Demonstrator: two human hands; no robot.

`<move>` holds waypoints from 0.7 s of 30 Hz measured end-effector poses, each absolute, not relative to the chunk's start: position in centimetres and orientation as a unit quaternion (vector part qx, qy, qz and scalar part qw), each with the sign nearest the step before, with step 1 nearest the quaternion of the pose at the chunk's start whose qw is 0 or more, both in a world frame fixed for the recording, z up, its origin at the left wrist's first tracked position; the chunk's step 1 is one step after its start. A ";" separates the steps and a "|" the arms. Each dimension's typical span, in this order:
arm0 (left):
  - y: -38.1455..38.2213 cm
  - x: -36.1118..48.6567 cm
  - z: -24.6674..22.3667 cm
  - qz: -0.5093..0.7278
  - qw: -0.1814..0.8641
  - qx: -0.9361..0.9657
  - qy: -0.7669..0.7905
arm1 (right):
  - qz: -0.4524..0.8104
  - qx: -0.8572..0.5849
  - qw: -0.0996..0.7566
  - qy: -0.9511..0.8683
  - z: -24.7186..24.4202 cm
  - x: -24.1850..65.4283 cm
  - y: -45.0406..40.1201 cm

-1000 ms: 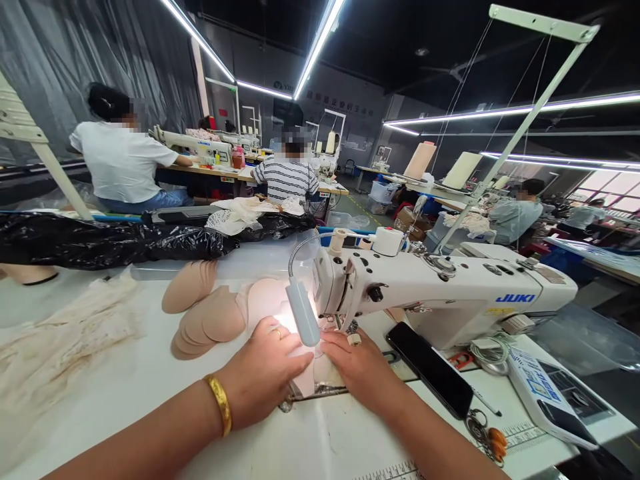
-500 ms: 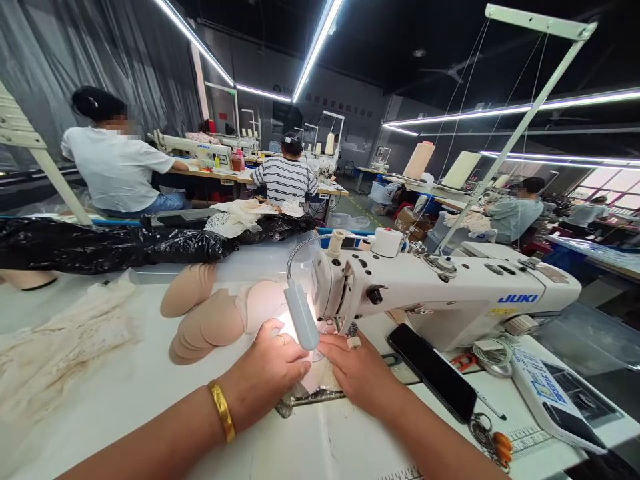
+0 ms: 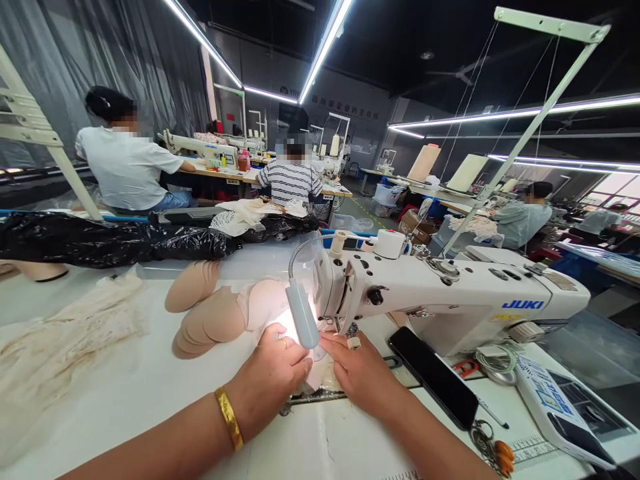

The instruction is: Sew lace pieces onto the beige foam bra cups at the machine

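My left hand point(image 3: 274, 365), with a ring and a gold bracelet, grips a pale pink fabric piece point(image 3: 314, 379) between thumb and fingers, left of the needle area. My right hand point(image 3: 357, 365) lies beside the presser foot of the white sewing machine point(image 3: 400, 287), fingertips pressed down at the fabric's right side; what lies under them is partly hidden. A grey lamp point(image 3: 302, 315) shines over the work and hides part of it. Beige oval pads point(image 3: 223, 315) are stacked in overlapping piles to the left of my left hand.
Cream lace point(image 3: 85, 333) covers the table's left side. Right of my hands lie a black phone point(image 3: 433, 377), a pen, keys point(image 3: 493, 450) and a white box point(image 3: 555, 400). Black plastic point(image 3: 115, 240) runs along the back edge. Several people sit at tables beyond.
The view has shifted slightly, so most of the scene sits a little further right. Both hands stay beside the needle area, with the left hand still gripping the fabric.
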State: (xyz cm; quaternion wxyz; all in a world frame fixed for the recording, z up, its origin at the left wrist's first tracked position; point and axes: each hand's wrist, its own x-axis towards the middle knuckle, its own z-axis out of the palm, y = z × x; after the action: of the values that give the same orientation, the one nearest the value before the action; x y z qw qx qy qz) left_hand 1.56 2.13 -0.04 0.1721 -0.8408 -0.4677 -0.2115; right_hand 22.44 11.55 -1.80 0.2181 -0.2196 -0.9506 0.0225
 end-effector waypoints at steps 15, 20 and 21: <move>2.3 1.6 -0.4 -0.202 0.190 -0.841 -0.464 | 0.058 -0.238 0.339 -0.908 -1.5 22.3 11.5; 2.1 1.9 0.0 -0.214 0.179 -0.841 -0.464 | 0.060 -0.218 0.351 -0.909 -1.2 22.4 11.5; 2.0 1.9 0.1 -0.216 0.178 -0.841 -0.462 | 0.058 -0.216 0.352 -0.909 -1.2 22.3 11.5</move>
State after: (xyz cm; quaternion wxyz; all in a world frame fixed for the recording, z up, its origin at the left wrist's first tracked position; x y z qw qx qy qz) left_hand 1.88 2.04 0.07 0.1784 -0.8413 -0.4622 -0.2163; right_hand 22.35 11.48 -1.17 0.3516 -0.2158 -0.9091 0.0582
